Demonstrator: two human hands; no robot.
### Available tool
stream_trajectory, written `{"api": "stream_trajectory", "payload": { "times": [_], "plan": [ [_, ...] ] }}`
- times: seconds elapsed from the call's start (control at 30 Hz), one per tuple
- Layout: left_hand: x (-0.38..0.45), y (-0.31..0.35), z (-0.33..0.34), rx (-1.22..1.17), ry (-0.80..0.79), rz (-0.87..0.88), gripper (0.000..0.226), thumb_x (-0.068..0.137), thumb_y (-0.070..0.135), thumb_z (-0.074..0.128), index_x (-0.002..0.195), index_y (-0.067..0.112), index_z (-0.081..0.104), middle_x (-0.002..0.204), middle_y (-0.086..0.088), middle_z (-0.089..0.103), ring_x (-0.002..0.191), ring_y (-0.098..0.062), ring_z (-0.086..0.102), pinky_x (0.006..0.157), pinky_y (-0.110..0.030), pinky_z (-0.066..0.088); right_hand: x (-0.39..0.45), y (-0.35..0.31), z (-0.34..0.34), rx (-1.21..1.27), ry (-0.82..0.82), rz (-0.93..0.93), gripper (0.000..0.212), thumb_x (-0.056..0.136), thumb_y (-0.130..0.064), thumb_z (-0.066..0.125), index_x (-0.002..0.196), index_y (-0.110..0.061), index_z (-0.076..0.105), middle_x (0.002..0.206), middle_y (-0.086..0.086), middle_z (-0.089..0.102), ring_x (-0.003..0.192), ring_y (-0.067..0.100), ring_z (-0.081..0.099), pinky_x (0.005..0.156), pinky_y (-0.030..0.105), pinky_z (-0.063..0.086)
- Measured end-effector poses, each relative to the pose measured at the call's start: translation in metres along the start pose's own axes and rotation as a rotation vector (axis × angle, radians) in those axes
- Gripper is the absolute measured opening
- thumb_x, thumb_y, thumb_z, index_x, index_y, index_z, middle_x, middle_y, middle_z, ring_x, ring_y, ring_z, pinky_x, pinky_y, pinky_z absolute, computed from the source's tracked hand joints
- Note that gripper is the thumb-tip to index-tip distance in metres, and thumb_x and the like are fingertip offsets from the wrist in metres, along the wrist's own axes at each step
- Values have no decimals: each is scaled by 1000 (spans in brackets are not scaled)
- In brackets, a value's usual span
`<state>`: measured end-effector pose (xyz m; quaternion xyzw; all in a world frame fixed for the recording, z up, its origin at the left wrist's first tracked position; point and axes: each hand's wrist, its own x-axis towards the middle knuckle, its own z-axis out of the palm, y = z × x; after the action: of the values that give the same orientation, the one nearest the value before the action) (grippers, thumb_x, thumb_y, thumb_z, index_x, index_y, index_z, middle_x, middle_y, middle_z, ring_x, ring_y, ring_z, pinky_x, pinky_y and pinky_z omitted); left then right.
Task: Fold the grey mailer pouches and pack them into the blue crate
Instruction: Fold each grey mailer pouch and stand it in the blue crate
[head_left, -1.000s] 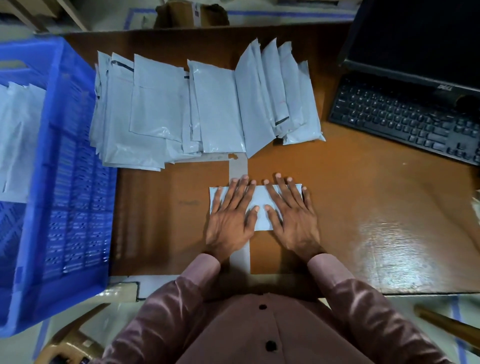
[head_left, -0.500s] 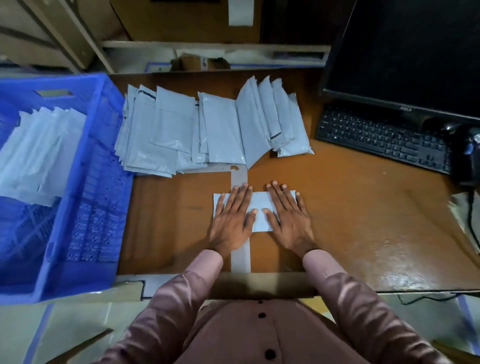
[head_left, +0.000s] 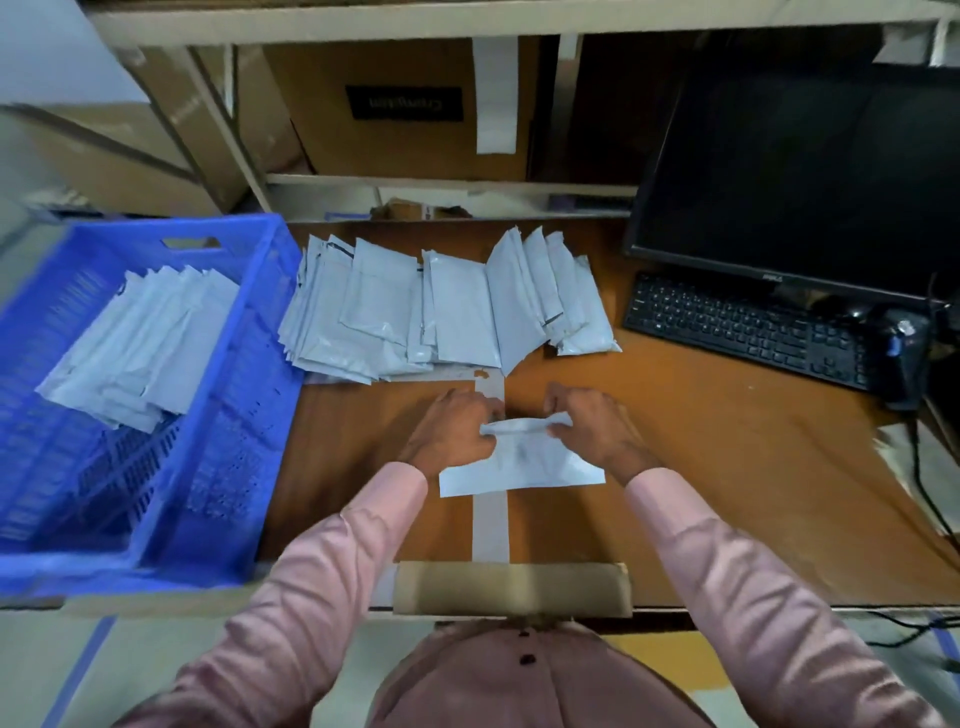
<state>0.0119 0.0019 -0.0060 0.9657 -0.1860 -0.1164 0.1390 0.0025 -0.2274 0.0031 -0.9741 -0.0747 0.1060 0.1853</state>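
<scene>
A folded grey mailer pouch (head_left: 524, 465) lies on the brown table in front of me. My left hand (head_left: 452, 434) and my right hand (head_left: 597, 428) both pinch its far edge, which is lifted off the table while the near edge rests flat. Behind them a spread pile of unfolded grey pouches (head_left: 441, 306) covers the table's back. The blue crate (head_left: 244, 415) stands at the left and holds a stack of folded pouches (head_left: 140, 348).
A black keyboard (head_left: 748, 327) and a dark monitor (head_left: 800, 166) stand at the right, with a black mouse (head_left: 901, 353) beside them. Cardboard boxes (head_left: 395, 109) fill the shelf behind. A strip of tape (head_left: 491, 525) runs down the table.
Both hands went from pressing flat on the folded pouch to pinching and lifting its far edge. The camera tilted up, bringing the shelf and more of the crate into view.
</scene>
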Motion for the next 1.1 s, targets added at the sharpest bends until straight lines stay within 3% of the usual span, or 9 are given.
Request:
{"api": "stream_trajectory", "payload": {
  "times": [0.07, 0.17, 0.23, 0.3, 0.4, 0.53, 0.67, 0.8, 1.1],
  "plan": [
    [-2, 0, -13, 18, 142, 32, 30, 88, 27, 67, 117, 32, 72, 109, 3, 69, 112, -22, 56, 102, -36, 46, -6, -1, -12, -32, 136, -61, 32, 90, -25, 75, 112, -34, 54, 109, -8, 70, 101, 26, 62, 80, 32, 47],
    [-11, 2, -15, 175, 443, 157, 21, 83, 21, 69, 104, 24, 75, 98, 2, 66, 106, -21, 58, 120, -39, 30, -20, 1, -15, -41, 386, -185, 35, 81, -13, 79, 109, -26, 64, 101, -6, 71, 98, 26, 63, 95, 38, 47],
    [-25, 0, 1, 188, 508, 211, 26, 79, 15, 72, 104, 20, 75, 99, -1, 65, 107, -22, 59, 125, -46, 25, -32, 7, 1, -77, 421, -222, 37, 77, -6, 78, 107, -24, 67, 101, -5, 70, 98, 26, 64, 110, 47, 43],
    [-41, -3, 27, 148, 419, 211, 34, 76, 18, 72, 110, 19, 75, 104, -1, 66, 111, -22, 60, 125, -49, 26, -46, 20, 30, -106, 330, -221, 36, 78, -13, 78, 111, -24, 66, 107, -6, 69, 104, 24, 65, 117, 50, 37],
    [-62, -7, 61, 45, 296, 142, 44, 76, 33, 67, 118, 23, 74, 114, 2, 68, 117, -20, 59, 123, -45, 32, -66, 41, 67, -92, 160, -173, 32, 90, -40, 69, 119, -28, 63, 121, -8, 65, 116, 22, 62, 119, 49, 32],
    [-62, -4, 75, -128, 352, 19, 44, 97, 39, 52, 136, 21, 64, 137, -1, 63, 134, -23, 51, 114, -45, 45, -68, 42, 81, -24, 263, -164, 33, 101, -42, 51, 126, -23, 61, 130, 0, 62, 119, 26, 59, 114, 50, 37],
    [-32, 5, 81, -99, 267, -75, 57, 108, 45, 30, 161, 24, 34, 168, 3, 30, 158, -19, 19, 127, -36, 13, -43, 26, 85, -23, 292, -138, 46, 108, -36, 44, 151, -19, 47, 156, 6, 47, 147, 25, 40, 125, 51, 25],
    [-17, -1, 98, 16, 147, -70, 64, 109, 53, 13, 167, 27, 3, 173, 10, -3, 159, -12, -9, 130, -44, 3, -20, 23, 94, -43, 197, -143, 59, 111, -45, 31, 165, -24, 20, 172, -2, 19, 160, 18, 9, 129, 47, 7],
    [-13, -2, 103, 52, 156, -70, 62, 111, 51, 16, 166, 29, -4, 173, 11, -7, 159, -12, -13, 130, -45, 0, -14, 30, 105, -92, 142, -116, 60, 111, -48, 22, 166, -30, 6, 174, -9, 3, 160, 13, -4, 130, 47, 2]
  ]
}}
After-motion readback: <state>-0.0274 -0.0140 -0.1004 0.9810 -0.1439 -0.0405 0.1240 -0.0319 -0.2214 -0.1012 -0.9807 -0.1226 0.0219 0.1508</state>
